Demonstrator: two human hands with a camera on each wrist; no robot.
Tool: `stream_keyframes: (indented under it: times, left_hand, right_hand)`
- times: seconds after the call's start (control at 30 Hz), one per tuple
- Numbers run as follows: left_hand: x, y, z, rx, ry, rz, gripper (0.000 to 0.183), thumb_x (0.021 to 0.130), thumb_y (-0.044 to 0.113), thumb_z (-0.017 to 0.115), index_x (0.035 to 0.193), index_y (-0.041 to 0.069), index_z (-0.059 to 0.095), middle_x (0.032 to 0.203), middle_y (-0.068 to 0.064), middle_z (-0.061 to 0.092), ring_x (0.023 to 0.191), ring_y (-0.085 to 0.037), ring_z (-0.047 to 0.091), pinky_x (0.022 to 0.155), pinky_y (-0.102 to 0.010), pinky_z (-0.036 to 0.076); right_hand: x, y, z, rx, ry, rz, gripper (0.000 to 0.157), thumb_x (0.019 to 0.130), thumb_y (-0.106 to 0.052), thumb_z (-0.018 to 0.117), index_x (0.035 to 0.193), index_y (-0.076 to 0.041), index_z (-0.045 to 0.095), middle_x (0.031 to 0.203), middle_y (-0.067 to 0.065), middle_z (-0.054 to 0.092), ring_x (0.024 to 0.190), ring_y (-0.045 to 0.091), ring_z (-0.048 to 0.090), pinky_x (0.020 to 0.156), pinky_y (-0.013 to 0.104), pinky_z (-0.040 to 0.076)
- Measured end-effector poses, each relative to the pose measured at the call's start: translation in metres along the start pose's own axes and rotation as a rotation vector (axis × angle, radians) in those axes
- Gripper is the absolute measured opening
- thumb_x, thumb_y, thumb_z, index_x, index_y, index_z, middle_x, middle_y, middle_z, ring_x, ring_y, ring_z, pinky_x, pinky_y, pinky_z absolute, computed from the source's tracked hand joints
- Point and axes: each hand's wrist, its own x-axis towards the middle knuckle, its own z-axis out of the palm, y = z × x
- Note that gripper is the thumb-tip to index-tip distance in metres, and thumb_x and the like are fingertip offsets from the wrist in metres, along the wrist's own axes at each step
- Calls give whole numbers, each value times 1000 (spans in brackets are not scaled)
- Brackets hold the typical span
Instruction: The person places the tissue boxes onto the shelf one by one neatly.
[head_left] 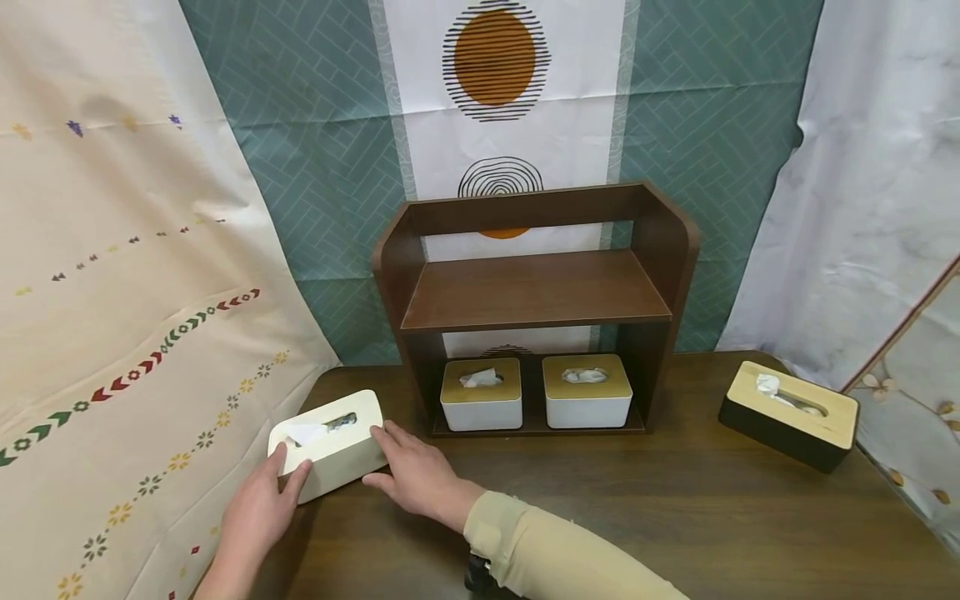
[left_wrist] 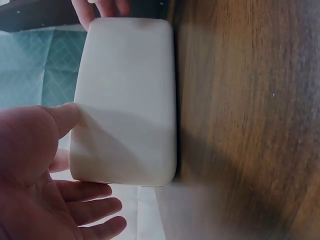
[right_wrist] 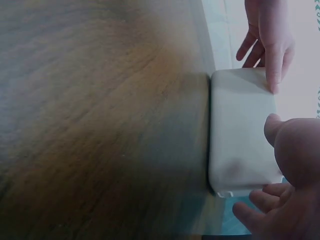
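A white tissue box (head_left: 334, 471) rests on the table at the left, with a pale lid and a tissue in its slot. My left hand (head_left: 258, 508) holds its left end, thumb on the long front side and index finger around the corner; in the left wrist view the other fingers (left_wrist: 95, 210) lie loosely by that end. At the opposite end my right hand (head_left: 423, 475) touches the box with extended fingers, and its thumb stands out in front. The right wrist view shows the box's plain side (right_wrist: 242, 130) between both hands.
A brown two-tier shelf (head_left: 536, 292) stands at the back middle. On its lower level sit two white tissue boxes with wood-coloured lids, a left one (head_left: 482, 415) and a right one (head_left: 588, 412). A black tissue box (head_left: 783, 433) lies angled at the right. Patterned cloths (head_left: 315, 167) hang around the table.
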Motion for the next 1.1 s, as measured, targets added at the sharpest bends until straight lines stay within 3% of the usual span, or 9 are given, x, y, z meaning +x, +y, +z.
stream_keyframes:
  times: [0.2,0.4,1.1]
  left_hand:
    - [-10,5,-2,2,-5,32,77,114,37,62,163,-16,35,158,-43,42,145,-62,45,110,-75,41]
    - [-17,10,-1,0,-54,14,85,110,38,70,166,-13,31,162,-42,39,145,-62,44,110,-75,41]
    - [-42,24,5,-3,-83,50,87,105,31,78,166,-11,33,156,-44,46,144,-60,48,103,-76,47]
  right_hand:
    - [-9,2,-2,-16,0,-12,73,109,-55,66,169,-18,44,172,9,46,151,21,53,110,39,54]
    - [-21,5,-7,-16,-16,-19,73,109,-52,68,168,-17,44,171,10,47,149,22,55,109,41,55]
    - [-64,9,-23,-32,-45,-42,74,108,-50,70,167,-14,45,169,14,48,147,22,57,105,42,58]
